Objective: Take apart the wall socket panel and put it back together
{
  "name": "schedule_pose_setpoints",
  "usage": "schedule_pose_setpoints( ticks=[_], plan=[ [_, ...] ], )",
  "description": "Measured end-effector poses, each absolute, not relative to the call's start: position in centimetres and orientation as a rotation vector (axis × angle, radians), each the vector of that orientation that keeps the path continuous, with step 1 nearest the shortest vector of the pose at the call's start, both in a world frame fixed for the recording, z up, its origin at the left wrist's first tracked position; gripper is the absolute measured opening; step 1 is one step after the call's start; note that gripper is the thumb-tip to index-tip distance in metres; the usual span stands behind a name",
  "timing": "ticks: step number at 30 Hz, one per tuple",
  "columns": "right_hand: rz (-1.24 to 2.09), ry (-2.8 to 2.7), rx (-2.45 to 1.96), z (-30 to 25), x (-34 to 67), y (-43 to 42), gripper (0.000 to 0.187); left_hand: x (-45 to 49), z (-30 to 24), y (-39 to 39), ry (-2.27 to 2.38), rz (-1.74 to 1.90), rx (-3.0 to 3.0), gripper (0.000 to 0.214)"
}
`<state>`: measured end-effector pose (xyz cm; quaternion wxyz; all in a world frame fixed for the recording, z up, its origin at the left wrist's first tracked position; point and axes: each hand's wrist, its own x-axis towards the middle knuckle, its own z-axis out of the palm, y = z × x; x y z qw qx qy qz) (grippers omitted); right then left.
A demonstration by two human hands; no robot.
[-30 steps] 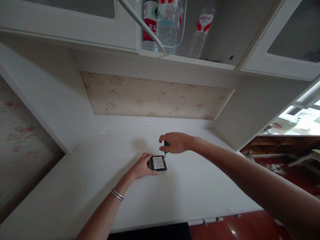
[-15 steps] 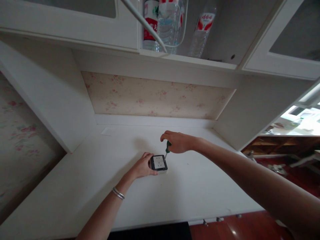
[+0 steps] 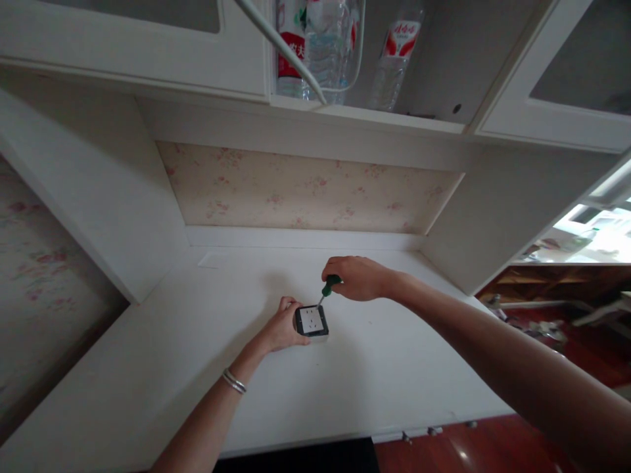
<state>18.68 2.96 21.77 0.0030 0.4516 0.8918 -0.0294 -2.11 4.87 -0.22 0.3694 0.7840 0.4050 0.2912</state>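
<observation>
Sitting in open cupboard up top: clear bottles, red-labelled, fill level can't be made out. Socket is parked on white counter, boxy, white-faced, black-framed, slotted, pale underneath, pinched at its left side by left hand. Green-handled screwdriver is clasped in right hand, tilted, tip by socket's far edge, contact can't be told. Flowery wallpaper seen behind, reddish floor below.

A black-edged socket box rests on the white desktop.
</observation>
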Motion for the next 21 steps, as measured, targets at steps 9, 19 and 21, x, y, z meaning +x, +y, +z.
schedule_pose_setpoints(
  ticks=[9, 19, 21],
  plan=[
    [-0.425, 2.998, 1.995, 17.4, 24.0, 2.0, 0.021, -1.8, -0.8, 5.1, 1.002, 0.822, 1.828, 0.08],
    [-0.588, 2.711, 2.677, 5.5, 25.8, -3.1, 0.029, -1.6, 2.5, 3.9, 0.851, 0.838, 1.425, 0.079],
    [-0.692, 2.658, 2.665, 3.6, 24.7, -4.4, 0.031, -2.0, 2.8, 3.5, 0.876, 0.842, 1.438, 0.081]
  ],
)
